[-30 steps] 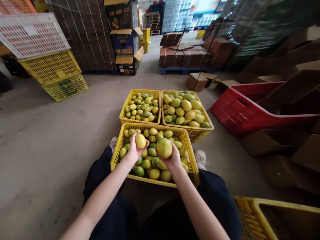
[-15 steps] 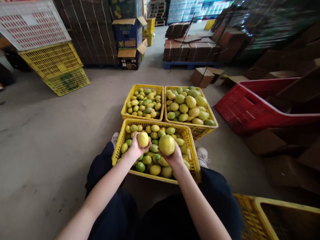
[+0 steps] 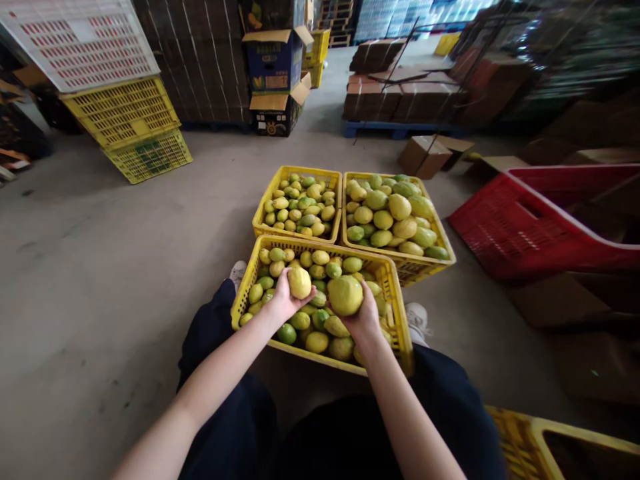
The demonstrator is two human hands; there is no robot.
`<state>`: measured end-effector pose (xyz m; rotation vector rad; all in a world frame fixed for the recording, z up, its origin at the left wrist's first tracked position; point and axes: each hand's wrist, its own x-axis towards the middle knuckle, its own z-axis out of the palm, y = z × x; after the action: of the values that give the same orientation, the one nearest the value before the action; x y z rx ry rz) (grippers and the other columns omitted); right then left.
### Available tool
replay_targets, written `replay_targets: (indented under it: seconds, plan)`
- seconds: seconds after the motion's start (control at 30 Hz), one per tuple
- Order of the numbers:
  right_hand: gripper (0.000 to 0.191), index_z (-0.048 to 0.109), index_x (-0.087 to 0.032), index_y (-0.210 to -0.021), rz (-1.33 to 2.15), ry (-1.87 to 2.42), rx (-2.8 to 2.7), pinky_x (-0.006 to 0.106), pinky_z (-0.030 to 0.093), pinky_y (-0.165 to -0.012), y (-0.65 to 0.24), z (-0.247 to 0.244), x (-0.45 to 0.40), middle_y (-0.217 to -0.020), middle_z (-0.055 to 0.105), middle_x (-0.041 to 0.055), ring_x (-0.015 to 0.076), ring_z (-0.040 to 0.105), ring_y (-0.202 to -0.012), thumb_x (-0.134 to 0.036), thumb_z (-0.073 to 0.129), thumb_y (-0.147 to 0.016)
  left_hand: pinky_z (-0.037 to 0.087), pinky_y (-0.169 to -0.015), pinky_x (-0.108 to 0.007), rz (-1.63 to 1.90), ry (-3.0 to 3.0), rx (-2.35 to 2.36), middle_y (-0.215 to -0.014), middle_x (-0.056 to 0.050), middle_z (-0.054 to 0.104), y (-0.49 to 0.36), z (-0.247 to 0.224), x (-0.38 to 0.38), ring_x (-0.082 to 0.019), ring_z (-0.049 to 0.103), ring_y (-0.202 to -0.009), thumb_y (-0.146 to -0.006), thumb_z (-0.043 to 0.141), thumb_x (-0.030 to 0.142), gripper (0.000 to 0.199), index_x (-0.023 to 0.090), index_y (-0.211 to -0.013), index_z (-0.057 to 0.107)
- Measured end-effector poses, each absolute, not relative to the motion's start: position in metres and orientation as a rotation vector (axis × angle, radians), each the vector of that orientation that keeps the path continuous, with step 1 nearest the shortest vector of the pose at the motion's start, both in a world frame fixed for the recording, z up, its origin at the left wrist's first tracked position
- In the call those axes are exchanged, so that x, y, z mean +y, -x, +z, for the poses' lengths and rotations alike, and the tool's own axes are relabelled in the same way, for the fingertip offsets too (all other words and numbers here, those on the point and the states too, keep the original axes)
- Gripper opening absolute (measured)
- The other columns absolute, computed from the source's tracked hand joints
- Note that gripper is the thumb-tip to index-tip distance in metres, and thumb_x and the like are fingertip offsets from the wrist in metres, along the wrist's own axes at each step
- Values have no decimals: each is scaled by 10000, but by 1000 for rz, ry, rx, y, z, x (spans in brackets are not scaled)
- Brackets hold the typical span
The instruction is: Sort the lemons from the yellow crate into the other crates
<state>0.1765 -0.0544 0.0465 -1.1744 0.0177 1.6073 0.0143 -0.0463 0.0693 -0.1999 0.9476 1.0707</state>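
Observation:
My left hand (image 3: 285,302) is closed around a yellow lemon (image 3: 299,283), its fingertips showing past the fruit's lower right side. A larger, greenish-yellow lemon (image 3: 345,295) rests in my right hand (image 3: 366,317), with the thumb and fingers curled about its sides. Both hands are held over the near yellow crate (image 3: 320,362), which is filled with green and yellow lemons (image 3: 317,343). Behind it, the far left crate (image 3: 260,225) has small lemons (image 3: 295,215), and the far right crate (image 3: 447,257) is heaped with bigger ones (image 3: 383,220).
A red crate (image 3: 495,227) stands to the right beside cardboard boxes (image 3: 425,157). Stacked yellow and white crates (image 3: 125,113) lean into view at the upper left. Another yellow crate (image 3: 520,440) sits at my lower right. Pallets of flattened cardboard (image 3: 375,103) are at the back.
The whole view has shifted, so the crates and hands appear farther right. Both hands keep hold of the same two lemons, in nearly the same place over the near crate.

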Motion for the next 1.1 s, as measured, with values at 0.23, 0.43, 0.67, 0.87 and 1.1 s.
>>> replay_targets:
  seconds: [0.23,0.43,0.67,0.87,1.1]
  plan:
    - [303,597,-227,-832,1789,1123,108,437,591,-652,-160,57,-67,-662,661,31,239,671,-657,-487,462,-911,538,-496,-253,1099,222,977,-758,-78,654,-11,88,-55,-180,637,-636,-975,376,429,395,152,-1065,642]
    - [218,592,-222,-813,1765,1022,64,404,595,-675,-158,64,-71,-651,638,2,197,628,-605,-437,593,-850,564,-527,-241,1195,240,1023,-706,-22,620,-11,91,-53,-149,634,-590,-942,493,370,215,208,-937,634]
    - [208,549,-236,-768,1757,1064,247,419,588,-665,-162,67,-72,-616,615,-1,201,618,-606,-403,489,-878,582,-541,-274,1205,279,984,-767,-46,649,-13,81,-54,-170,655,-618,-970,409,327,265,218,-1016,646]
    - [228,565,-229,-827,1802,1058,326,452,574,-674,-160,63,-74,-688,646,29,233,658,-673,-407,437,-889,603,-570,-287,1155,236,1058,-800,-62,657,-15,81,-55,-191,680,-686,-937,454,330,239,187,-1015,628]
    - [155,548,-251,-818,1691,1026,161,448,586,-705,-162,58,-74,-679,643,-8,199,624,-638,-391,507,-874,616,-613,-288,1314,263,1077,-800,-24,650,-15,85,-55,-156,650,-652,-944,480,346,176,207,-959,587]
